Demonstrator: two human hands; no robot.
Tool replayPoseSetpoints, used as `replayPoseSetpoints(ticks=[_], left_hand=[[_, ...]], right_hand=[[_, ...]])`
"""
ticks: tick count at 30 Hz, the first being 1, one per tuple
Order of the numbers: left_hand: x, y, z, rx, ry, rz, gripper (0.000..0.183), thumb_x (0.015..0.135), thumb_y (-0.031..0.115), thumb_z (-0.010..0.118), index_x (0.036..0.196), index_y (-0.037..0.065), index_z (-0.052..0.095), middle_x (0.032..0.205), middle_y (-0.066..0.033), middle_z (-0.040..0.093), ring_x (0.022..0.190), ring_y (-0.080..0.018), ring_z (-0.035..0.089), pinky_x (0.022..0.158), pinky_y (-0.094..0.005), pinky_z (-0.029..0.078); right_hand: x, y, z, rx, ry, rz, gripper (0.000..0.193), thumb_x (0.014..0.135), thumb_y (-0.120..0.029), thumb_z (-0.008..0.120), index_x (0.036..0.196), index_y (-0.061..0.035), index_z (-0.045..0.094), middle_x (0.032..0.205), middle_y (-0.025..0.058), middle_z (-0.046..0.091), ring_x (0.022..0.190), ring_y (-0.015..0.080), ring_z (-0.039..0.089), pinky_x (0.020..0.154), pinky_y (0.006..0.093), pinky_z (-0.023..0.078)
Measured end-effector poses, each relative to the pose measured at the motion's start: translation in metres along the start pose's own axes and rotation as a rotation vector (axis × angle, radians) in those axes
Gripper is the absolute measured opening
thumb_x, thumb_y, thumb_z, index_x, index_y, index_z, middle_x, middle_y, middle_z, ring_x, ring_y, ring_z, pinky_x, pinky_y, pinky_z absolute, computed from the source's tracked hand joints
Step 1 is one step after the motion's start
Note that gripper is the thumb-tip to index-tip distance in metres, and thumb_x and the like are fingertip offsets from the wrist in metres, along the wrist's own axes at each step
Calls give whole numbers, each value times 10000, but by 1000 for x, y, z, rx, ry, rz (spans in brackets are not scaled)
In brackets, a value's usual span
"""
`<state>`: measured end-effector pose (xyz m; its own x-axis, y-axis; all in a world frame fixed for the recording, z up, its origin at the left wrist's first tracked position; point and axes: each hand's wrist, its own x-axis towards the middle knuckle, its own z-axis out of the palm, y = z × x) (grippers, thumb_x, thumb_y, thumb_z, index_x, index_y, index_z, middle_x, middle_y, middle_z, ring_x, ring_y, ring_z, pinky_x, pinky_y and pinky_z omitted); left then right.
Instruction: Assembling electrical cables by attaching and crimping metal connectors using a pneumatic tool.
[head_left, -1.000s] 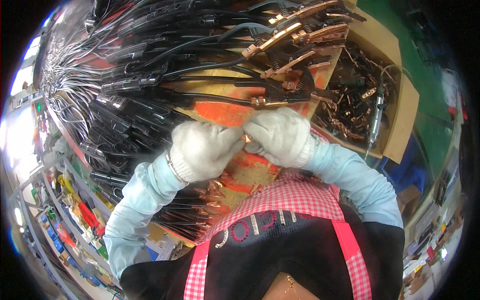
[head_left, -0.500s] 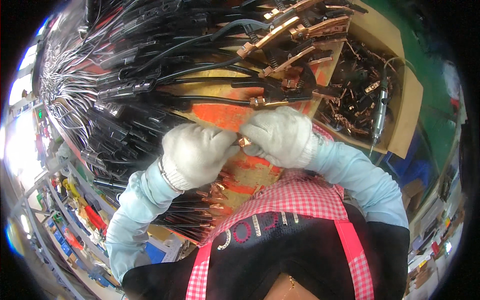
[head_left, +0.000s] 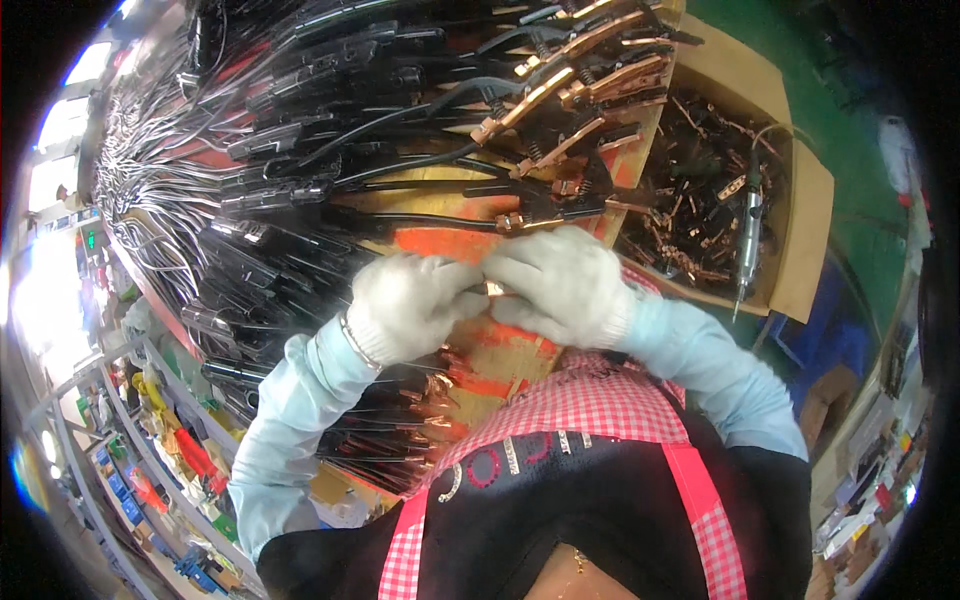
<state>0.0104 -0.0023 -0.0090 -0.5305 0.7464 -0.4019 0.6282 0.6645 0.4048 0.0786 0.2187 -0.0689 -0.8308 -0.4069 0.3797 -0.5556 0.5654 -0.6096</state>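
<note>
In white knitted gloves, my left hand point(head_left: 410, 305) and my right hand point(head_left: 560, 285) meet above the worktable point(head_left: 450, 242). Fingertips of both are closed around a small copper-coloured piece point(head_left: 494, 288). Most of that piece is hidden by the gloves, so its exact shape cannot be made out. Just beyond the hands lie black cables ending in copper spring clamps point(head_left: 510, 222). Nearer my body, beside the left wrist, more copper ends point(head_left: 437, 385) on black leads rest in a row.
At the right stands a cardboard box point(head_left: 808, 225) of loose copper clamp parts point(head_left: 690, 185). An electric screwdriver point(head_left: 747, 245) hangs over it on a cord. Black plugs point(head_left: 275, 195) and bundled grey wires point(head_left: 150, 165) pile up on the left. Shelving point(head_left: 130, 440) stands at the lower left.
The hands have drawn closer together, and the fingers now cover more of the copper piece. My left hand has shifted slightly right. The whole view has moved a little.
</note>
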Motion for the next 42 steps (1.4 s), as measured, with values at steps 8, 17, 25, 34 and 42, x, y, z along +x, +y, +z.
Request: replayPoseSetpoints(ticks=[8,17,25,34,42], left_hand=[[-2,20,5,-36,157,-86,462,771,418,783,1170,198,704,882,-84,704,811,-316,698,670,-423,541],[-2,15,24,-51,317,-76,338,818,383,752,1103,201,744,859,-67,705,776,-300,699,652,-419,539],[2,15,34,-101,365,-125,342,870,436,677,1108,199,742,870,-97,723,783,-314,707,675,-428,548],[12,25,26,137,279,-165,307,906,433,620,1047,185,735,760,-91,720,699,-297,712,593,-446,542],[10,18,32,116,379,-72,263,876,419,660,910,162,704,687,-87,685,649,-302,693,536,-451,508]], right_hand=[[-168,125,-66,-868,347,1295,773,823,-458,733,1467,-136,453,1379,250,536,1207,422,570,1000,500,483],[-223,176,-81,15,544,1473,603,770,-313,807,1257,-22,603,919,126,695,734,235,672,663,364,525],[-35,34,-104,1315,1210,614,356,908,-295,624,1104,2,601,722,103,616,594,214,606,589,347,538],[30,-22,-52,1056,666,60,261,923,0,630,1183,-9,643,896,133,671,689,163,621,586,263,522],[15,-24,-19,1291,606,224,389,915,-25,651,1283,56,555,1104,150,683,930,249,701,749,350,612]])
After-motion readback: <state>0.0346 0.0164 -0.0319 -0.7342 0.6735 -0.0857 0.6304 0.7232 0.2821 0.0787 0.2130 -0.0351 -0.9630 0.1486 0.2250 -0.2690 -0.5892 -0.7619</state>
